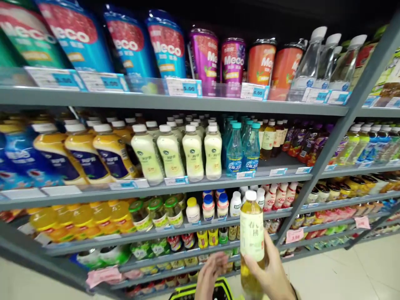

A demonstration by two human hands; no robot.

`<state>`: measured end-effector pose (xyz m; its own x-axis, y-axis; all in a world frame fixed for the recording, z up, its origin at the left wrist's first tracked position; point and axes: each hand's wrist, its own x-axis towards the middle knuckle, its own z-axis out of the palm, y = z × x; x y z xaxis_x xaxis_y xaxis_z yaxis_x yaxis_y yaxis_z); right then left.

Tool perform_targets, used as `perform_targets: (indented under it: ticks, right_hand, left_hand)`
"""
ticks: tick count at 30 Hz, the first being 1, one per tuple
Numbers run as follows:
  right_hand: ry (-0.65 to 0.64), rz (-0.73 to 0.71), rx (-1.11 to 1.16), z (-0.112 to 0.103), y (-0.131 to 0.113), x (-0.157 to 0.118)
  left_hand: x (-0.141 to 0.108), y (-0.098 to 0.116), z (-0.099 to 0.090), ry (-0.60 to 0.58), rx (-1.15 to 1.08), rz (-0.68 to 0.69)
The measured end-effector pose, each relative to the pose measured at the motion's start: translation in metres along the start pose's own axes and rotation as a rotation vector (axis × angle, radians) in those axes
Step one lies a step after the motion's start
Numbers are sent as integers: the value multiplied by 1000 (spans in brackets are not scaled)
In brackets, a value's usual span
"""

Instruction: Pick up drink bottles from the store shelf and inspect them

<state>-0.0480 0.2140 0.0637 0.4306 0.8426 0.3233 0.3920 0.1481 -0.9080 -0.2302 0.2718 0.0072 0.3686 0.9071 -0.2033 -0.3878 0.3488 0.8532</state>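
Note:
A clear bottle of yellow-brown drink [251,246] with a white cap and a pale green label stands upright in my right hand [271,271], whose thumb and fingers wrap round its lower half. To the left of the bottle is my left hand [212,271], not touching it. Its fingers are slightly blurred and loosely bent, with nothing visible in them. Below the hands, a basket with a bright yellow-green rim [224,286] shows at the bottom edge, partly hidden by my left hand.
Grey shelves [187,102] of drinks fill the view. White-capped pale green bottles [192,154], teal-capped bottles [235,150] and similar brown drinks [268,139] stand on the second shelf. A slanting grey post [328,154] divides the racks. Pale floor [346,271] shows at lower right.

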Motion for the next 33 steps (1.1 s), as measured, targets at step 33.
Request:
perform_targets:
  ticks: [33]
  right_hand:
    - [-297,281,114,117,-4,-214]
  left_hand:
    - [-72,89,-68,-265,-350,200]
